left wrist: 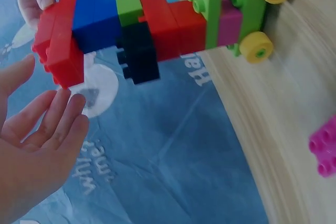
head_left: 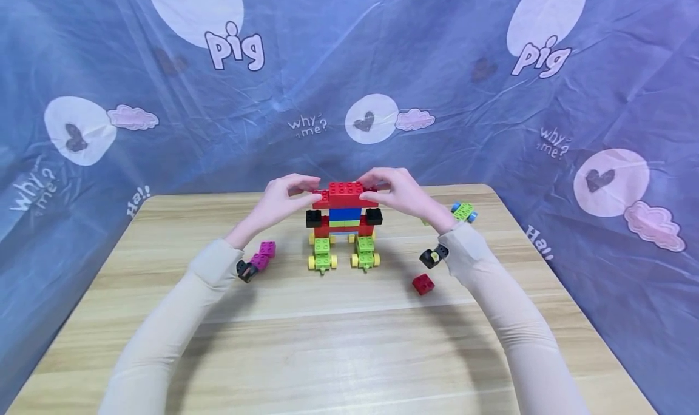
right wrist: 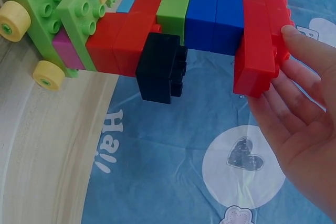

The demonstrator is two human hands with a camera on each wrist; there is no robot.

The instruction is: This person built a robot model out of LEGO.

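Observation:
A figure built of toy bricks stands upright on the table, with red bricks across its top, a blue middle and black bricks jutting out on both sides. Two green wheeled bases with yellow wheels carry it. My right hand holds one end of the top red bricks, thumb on the studded face and fingers along the far side. At the opposite end, my left hand has loosely extended fingers; the fingertips are at the red brick's edge and the thumb is apart from it.
Left of the figure lie magenta bricks and a black brick. To the right are a loose red brick, black bricks with a printed face and a green wheeled piece farther back. A blue printed cloth hangs behind the table.

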